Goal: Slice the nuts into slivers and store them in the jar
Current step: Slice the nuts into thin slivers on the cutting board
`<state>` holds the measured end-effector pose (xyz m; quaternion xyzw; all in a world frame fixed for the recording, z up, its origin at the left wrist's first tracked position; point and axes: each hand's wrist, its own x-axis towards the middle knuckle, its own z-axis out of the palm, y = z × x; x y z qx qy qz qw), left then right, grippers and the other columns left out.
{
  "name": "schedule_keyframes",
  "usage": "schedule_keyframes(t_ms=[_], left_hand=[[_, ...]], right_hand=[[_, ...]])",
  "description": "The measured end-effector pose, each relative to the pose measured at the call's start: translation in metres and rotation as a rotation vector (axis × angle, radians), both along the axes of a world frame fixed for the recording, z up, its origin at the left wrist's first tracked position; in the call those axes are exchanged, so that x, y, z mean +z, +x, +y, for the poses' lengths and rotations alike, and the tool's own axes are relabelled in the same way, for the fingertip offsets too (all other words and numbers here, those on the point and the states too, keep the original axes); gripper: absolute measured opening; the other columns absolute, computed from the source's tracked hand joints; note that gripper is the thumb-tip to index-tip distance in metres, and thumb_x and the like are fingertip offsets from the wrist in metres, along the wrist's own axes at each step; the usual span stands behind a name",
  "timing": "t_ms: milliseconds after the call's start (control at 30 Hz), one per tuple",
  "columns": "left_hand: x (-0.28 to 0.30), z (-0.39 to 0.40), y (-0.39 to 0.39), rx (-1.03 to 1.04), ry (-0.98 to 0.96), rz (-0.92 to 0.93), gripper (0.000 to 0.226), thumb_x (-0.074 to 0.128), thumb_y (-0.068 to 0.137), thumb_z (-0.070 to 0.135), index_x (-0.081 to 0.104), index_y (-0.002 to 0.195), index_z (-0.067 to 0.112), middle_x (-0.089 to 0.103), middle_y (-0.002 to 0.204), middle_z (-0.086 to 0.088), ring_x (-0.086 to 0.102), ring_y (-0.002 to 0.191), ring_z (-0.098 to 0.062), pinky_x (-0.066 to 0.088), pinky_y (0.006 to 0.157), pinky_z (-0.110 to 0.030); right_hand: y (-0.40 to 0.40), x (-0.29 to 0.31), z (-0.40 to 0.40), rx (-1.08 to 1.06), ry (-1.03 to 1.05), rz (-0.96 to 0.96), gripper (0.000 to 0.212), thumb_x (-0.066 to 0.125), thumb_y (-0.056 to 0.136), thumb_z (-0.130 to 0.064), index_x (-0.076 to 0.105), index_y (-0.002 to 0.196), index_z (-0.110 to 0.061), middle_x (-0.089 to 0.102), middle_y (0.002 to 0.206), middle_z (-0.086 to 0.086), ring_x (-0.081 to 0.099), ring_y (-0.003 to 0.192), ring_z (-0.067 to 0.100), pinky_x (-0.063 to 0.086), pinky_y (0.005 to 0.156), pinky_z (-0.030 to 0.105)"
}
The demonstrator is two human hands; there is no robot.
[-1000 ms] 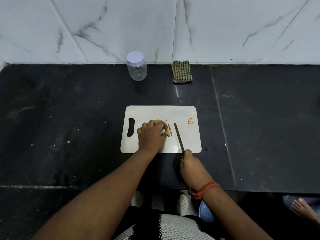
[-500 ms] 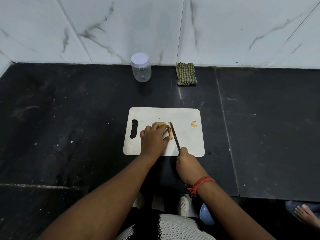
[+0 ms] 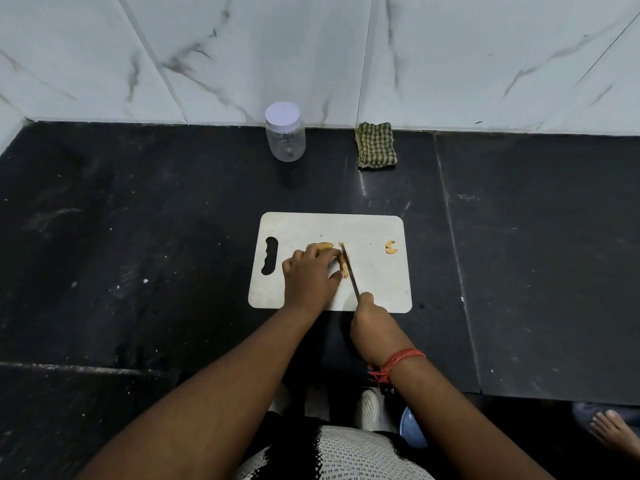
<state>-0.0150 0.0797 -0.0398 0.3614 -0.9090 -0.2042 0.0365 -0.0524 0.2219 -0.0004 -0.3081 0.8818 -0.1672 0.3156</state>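
Knife has closed in against the nut pinned under left hand, right hand gripping handle: mid-slice, next another thin cut clear of fingertips.

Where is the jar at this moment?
In the head view the jar stands upright, lid on, at the back of the black counter against the wall, left of the checked cloth and beyond the cutting board.
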Motion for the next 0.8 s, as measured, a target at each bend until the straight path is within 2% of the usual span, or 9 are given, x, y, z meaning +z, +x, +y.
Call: schedule_keyframes(t_ms=[300, 433, 600, 800], left_hand=[[-0.0001, 0.0000, -0.0004, 0.008, -0.002, 0.006, 0.038, 0.066, 0.090, 0.041, 0.062, 0.127, 0.039, 0.056, 0.134, 0.007, 0.050, 0.118, -0.024, 0.032, 0.099, -0.040], [-0.0001, 0.0001, -0.0003, 0.006, 0.007, 0.006, 0.038, 0.065, 0.090, 0.042, 0.062, 0.128, 0.038, 0.055, 0.136, 0.008, 0.049, 0.120, -0.024, 0.032, 0.099, -0.040], [-0.0001, -0.0003, 0.0000, 0.003, 0.002, 0.004, 0.038, 0.065, 0.091, 0.043, 0.061, 0.128, 0.039, 0.055, 0.135, 0.007, 0.049, 0.120, -0.024, 0.032, 0.100, -0.040], [-0.0006, -0.0001, -0.0002, 0.002, 0.006, 0.000, 0.040, 0.066, 0.091, 0.042, 0.060, 0.130, 0.039, 0.054, 0.137, 0.007, 0.049, 0.120, -0.024, 0.032, 0.101, -0.040]], right_hand=[[0.0009, -0.0016, 0.0010, 0.001, -0.017, 0.027, 0.015, 0.034, 0.090, 0.005, 0.034, 0.094, -0.009, 0.043, 0.064, 0.002, 0.041, 0.052, 0.017, 0.026, 0.045, 0.028], [0.0014, -0.0021, 0.0003, 0.000, -0.009, 0.015, 0.013, 0.034, 0.092, 0.003, 0.034, 0.095, -0.010, 0.047, 0.068, 0.004, 0.044, 0.056, 0.021, 0.035, 0.056, 0.033], [0.0016, -0.0023, 0.0000, 0.000, 0.000, 0.017, 0.014, 0.034, 0.092, 0.003, 0.034, 0.096, -0.010, 0.051, 0.075, 0.008, 0.049, 0.062, 0.026, 0.038, 0.059, 0.034], [0.0008, -0.0024, -0.0004, 0.014, -0.006, 0.014, 0.015, 0.035, 0.091, 0.005, 0.034, 0.095, -0.009, 0.048, 0.071, 0.006, 0.043, 0.054, 0.019, 0.036, 0.056, 0.033]])
